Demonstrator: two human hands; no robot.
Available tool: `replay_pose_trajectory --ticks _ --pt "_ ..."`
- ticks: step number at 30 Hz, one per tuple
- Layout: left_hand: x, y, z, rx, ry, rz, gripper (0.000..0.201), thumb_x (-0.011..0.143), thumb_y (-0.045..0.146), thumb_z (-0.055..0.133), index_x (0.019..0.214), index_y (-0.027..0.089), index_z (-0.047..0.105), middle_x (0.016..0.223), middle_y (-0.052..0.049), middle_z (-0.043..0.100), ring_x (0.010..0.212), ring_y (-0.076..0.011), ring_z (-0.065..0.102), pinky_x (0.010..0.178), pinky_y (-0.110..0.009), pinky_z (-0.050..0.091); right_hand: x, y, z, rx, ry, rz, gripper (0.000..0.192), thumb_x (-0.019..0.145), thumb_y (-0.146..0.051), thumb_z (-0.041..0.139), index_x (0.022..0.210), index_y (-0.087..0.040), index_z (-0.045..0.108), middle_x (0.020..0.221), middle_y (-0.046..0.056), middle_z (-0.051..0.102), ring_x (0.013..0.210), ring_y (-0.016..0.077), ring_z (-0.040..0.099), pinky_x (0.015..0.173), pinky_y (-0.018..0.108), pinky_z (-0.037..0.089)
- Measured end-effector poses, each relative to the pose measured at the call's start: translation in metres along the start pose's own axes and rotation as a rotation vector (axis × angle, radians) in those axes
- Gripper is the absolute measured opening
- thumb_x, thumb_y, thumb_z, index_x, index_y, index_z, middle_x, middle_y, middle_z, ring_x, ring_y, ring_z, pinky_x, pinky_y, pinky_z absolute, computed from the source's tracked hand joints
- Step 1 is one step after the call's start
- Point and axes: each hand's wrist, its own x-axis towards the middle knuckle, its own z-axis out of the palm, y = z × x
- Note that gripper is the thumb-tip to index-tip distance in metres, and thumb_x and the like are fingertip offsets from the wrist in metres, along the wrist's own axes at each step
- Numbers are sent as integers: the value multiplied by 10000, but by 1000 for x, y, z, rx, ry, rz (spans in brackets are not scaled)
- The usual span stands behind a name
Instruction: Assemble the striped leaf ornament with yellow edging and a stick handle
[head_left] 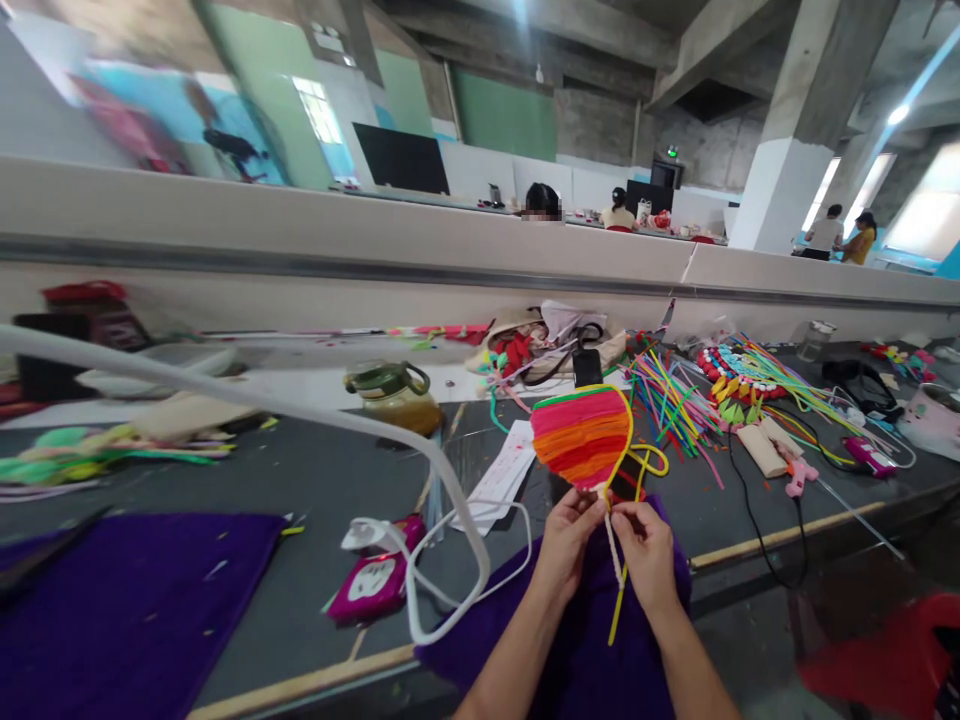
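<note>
Between my hands stands a fan-shaped piece made of pipe cleaners point(581, 435), striped pink, orange and red, with a green top edge and a yellow right edge. My left hand point(568, 535) pinches its narrow white base. Close beside it, my right hand point(643, 545) has its fingers closed at a yellow pipe cleaner point(617, 615), near the same base. A white twisted stem point(613, 545) hangs down between the hands. One yellow length curls into a loop point(656, 460) right of the fan. The fingertips' exact grip is partly hidden.
Many coloured pipe cleaners point(675, 400) lie right of the fan, near a pink glue gun point(801, 475) with a cord. Left are a lidded jug point(394, 395), a paper strip point(502, 475), a magenta packet point(379, 580) and a bent white tube point(450, 480) crossing the foreground.
</note>
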Motion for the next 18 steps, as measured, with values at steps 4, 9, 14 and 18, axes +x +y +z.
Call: replay_pose_trajectory --ticks 4,9,14,18 --pt "1 -5 -2 21 19 3 313 591 185 872 864 162 719 820 -20 725 765 -138 661 743 -226 515 0 1 7 -24 1 5 260 851 -409 623 922 -175 712 834 53 713 672 157 625 591 228 488" --pt "2 -7 -4 10 -19 -7 322 599 181 870 883 158 721 827 -29 726 760 -141 660 742 -233 514 -3 5 9 -59 14 -23 252 878 -393 595 916 -168 702 814 49 687 640 137 595 556 211 467" --pt "4 -7 -4 -29 7 -27 313 598 215 876 864 158 721 807 -32 726 730 -144 666 715 -240 520 -5 5 11 -121 30 -63 208 899 -348 567 896 -177 686 804 37 651 650 136 582 563 210 462" --pt "10 -10 -3 -17 49 -30 362 545 208 900 855 149 723 774 -32 732 724 -153 675 701 -245 519 -3 5 14 -171 50 -117 190 916 -320 544 901 -185 677 794 30 630 649 136 571 592 219 467"
